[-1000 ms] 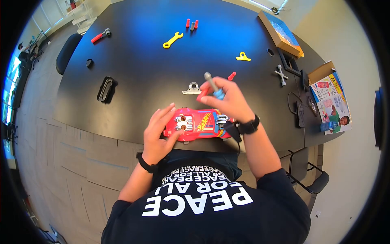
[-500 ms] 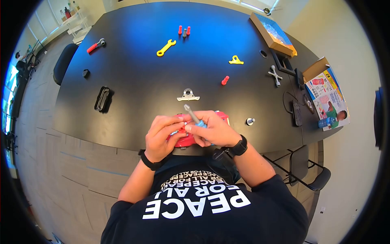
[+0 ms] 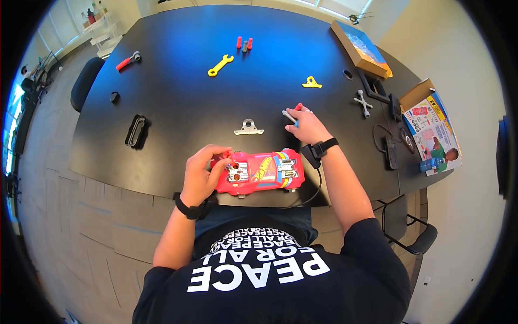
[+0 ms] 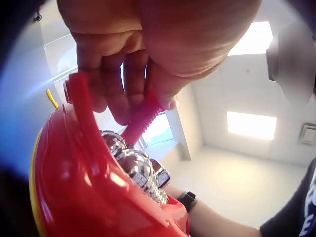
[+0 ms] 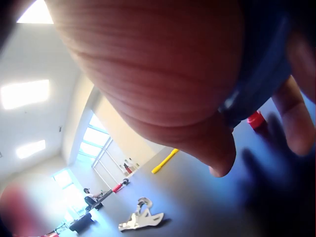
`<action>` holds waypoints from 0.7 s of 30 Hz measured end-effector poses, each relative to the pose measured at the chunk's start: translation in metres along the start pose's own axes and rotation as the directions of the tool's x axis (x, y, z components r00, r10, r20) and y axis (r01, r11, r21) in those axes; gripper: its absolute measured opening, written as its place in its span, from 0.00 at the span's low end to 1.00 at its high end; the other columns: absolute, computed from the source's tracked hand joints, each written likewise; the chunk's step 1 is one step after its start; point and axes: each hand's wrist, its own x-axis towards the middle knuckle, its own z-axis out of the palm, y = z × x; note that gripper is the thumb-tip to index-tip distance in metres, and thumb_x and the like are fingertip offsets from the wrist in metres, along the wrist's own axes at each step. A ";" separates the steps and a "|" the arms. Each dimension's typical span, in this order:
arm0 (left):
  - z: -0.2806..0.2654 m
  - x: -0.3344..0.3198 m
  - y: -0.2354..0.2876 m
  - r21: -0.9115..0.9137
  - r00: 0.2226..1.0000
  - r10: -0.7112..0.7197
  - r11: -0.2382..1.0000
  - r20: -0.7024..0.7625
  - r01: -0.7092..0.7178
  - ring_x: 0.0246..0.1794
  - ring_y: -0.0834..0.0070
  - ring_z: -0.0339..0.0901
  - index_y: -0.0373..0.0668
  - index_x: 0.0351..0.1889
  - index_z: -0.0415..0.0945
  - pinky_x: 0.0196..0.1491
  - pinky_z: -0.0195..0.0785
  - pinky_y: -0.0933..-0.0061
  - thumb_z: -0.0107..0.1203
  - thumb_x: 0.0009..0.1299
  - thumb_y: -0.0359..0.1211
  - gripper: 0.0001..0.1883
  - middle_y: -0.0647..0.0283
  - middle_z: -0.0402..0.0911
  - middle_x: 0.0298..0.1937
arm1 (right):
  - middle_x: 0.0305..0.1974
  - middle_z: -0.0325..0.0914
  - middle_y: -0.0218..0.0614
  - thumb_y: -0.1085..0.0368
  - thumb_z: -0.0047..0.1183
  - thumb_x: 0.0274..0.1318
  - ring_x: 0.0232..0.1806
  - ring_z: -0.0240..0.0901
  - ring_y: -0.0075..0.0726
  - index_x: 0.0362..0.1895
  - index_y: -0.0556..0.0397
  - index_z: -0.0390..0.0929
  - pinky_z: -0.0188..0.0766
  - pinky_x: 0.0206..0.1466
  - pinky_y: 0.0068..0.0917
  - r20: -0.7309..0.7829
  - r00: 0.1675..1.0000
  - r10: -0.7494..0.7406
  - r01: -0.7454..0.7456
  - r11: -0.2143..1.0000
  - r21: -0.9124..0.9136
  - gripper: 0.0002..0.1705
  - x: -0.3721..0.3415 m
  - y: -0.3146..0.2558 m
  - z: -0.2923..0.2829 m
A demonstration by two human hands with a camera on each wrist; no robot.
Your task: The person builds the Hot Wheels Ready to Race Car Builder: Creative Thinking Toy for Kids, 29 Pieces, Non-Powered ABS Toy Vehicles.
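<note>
A red toy car with chrome engine parts sits by the table's near edge. My left hand is at its left end. Thumb and fingers pinch a red ridged toy bolt, which slants down by the chrome parts in the left wrist view. My right hand is stretched out past the car and keeps a toy screwdriver with a grey shaft and blue handle in its grip. Another red bolt stands on the table between that hand's thumb and fingers, the fingertips close beside it.
A grey bracket lies beyond the car. Farther off are a yellow wrench, several upright bolts, a yellow bracket and a grey cross-shaped wrench. A printed box and a bottle stand at right.
My right hand, at the car beside the left half a second ago, has moved away and right to the red bolt on the table, carrying the screwdriver. The left hand stays at the car's left end.
</note>
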 end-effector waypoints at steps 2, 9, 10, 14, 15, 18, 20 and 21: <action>-0.003 0.004 0.006 0.040 0.997 0.014 0.999 0.074 -0.017 0.41 0.66 0.88 0.36 0.54 0.87 0.49 0.80 0.69 0.68 0.74 0.23 0.12 0.55 0.91 0.45 | 0.73 0.75 0.64 0.55 0.72 0.63 0.75 0.74 0.63 0.75 0.50 0.79 0.73 0.76 0.48 0.064 0.996 0.057 -0.056 0.998 -0.017 0.38 0.004 0.002 0.004; -0.004 0.004 0.007 -0.035 0.982 0.081 0.996 0.173 -0.076 0.43 0.60 0.87 0.37 0.55 0.87 0.50 0.80 0.67 0.67 0.74 0.23 0.13 0.55 0.90 0.44 | 0.61 0.85 0.58 0.64 0.75 0.59 0.66 0.81 0.62 0.68 0.53 0.84 0.78 0.69 0.49 -0.087 0.996 -0.008 0.014 0.997 0.078 0.32 0.004 0.010 0.005; -0.004 0.004 0.006 0.018 0.971 0.091 0.995 0.223 -0.097 0.47 0.59 0.86 0.38 0.55 0.87 0.53 0.79 0.64 0.67 0.74 0.23 0.13 0.56 0.90 0.47 | 0.56 0.87 0.55 0.67 0.75 0.58 0.61 0.83 0.63 0.64 0.55 0.84 0.79 0.66 0.48 -0.138 0.990 -0.012 0.036 0.985 0.170 0.29 0.000 0.003 0.000; -0.006 0.007 0.007 0.251 0.931 0.168 0.934 0.324 -0.256 0.54 0.56 0.83 0.36 0.57 0.87 0.59 0.77 0.59 0.65 0.73 0.21 0.15 0.52 0.88 0.53 | 0.42 0.90 0.39 0.68 0.70 0.66 0.42 0.88 0.39 0.56 0.58 0.86 0.82 0.50 0.34 -0.096 0.995 -0.009 0.062 0.825 0.562 0.16 -0.034 -0.047 -0.029; -0.006 0.006 0.008 0.249 0.932 0.162 0.936 0.323 -0.249 0.54 0.56 0.83 0.36 0.57 0.87 0.59 0.77 0.59 0.65 0.73 0.21 0.15 0.52 0.88 0.53 | 0.39 0.90 0.34 0.68 0.67 0.70 0.39 0.87 0.28 0.55 0.58 0.86 0.81 0.46 0.28 0.012 1.000 -0.014 0.000 0.646 0.763 0.13 -0.045 -0.061 -0.035; -0.008 0.003 0.015 0.194 0.949 0.087 0.969 0.303 -0.150 0.60 0.55 0.82 0.37 0.60 0.87 0.64 0.76 0.57 0.67 0.71 0.22 0.19 0.52 0.88 0.58 | 0.33 0.88 0.30 0.64 0.61 0.77 0.28 0.78 0.16 0.56 0.57 0.87 0.70 0.30 0.20 0.199 0.970 -0.137 -0.110 0.482 0.869 0.12 -0.081 -0.101 -0.041; -0.007 0.001 0.023 0.125 0.970 0.135 0.979 0.202 -0.162 0.61 0.53 0.83 0.38 0.63 0.85 0.64 0.76 0.58 0.67 0.69 0.21 0.23 0.51 0.87 0.61 | 0.31 0.88 0.33 0.63 0.57 0.80 0.20 0.70 0.14 0.58 0.57 0.86 0.62 0.22 0.20 0.331 0.913 -0.240 -0.222 0.389 0.894 0.13 -0.100 -0.122 -0.033; -0.007 -0.001 0.024 0.123 0.970 0.132 0.980 0.206 -0.159 0.61 0.53 0.83 0.38 0.63 0.85 0.64 0.76 0.58 0.67 0.69 0.21 0.23 0.51 0.87 0.61 | 0.31 0.87 0.34 0.64 0.56 0.81 0.18 0.68 0.14 0.58 0.57 0.86 0.61 0.20 0.20 0.391 0.874 -0.288 -0.304 0.302 0.904 0.12 -0.104 -0.130 -0.027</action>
